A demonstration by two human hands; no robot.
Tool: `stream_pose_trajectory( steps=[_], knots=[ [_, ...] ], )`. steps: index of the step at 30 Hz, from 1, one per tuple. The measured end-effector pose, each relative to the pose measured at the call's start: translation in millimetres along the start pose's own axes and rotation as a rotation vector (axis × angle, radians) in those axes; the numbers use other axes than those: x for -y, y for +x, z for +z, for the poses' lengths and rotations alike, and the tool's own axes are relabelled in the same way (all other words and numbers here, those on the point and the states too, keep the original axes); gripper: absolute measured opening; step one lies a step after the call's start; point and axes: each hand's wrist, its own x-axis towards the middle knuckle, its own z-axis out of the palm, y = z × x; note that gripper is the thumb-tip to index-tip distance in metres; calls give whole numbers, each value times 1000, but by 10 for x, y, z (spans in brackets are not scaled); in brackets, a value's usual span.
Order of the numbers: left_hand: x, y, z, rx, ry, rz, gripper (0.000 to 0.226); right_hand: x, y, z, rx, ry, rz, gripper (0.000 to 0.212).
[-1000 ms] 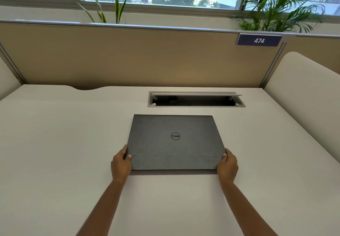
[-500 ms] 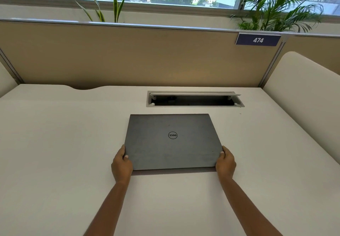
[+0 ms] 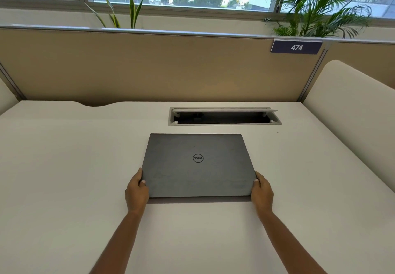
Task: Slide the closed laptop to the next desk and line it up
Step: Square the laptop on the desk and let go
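Note:
A closed dark grey laptop (image 3: 198,164) with a round logo lies flat on the white desk (image 3: 64,177), in front of the cable slot. My left hand (image 3: 136,190) grips its near left corner, thumb on the lid. My right hand (image 3: 261,191) grips its near right corner the same way. The laptop's edges run roughly parallel to the desk's back edge.
An open cable slot (image 3: 224,116) is cut into the desk just behind the laptop. A tan partition (image 3: 149,66) with a "474" sign (image 3: 296,47) closes the back. White side dividers stand at right (image 3: 352,113) and far left. Plants sit behind the partition.
The laptop and both hands have shifted slightly to the left across the desk. Both hands keep their hold on the near corners.

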Motion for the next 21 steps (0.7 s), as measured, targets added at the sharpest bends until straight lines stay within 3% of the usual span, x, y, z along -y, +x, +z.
stream_pose_trajectory(
  steps=[2, 8, 14, 21],
  knots=[
    [18, 21, -44, 45, -18, -1, 44, -27, 96, -111, 46, 65, 50, 38],
    [64, 4, -214, 62, -202, -24, 43, -69, 326, -353, -46, 271, 158, 36],
    [-51, 52, -325, 99, -624, -151, 52, -5, 285, -369, 70, 380, 134, 38],
    [-93, -55, -250, 225, -487, -192, 60, 20, 142, -228, 173, 167, 58, 35]
  ],
)
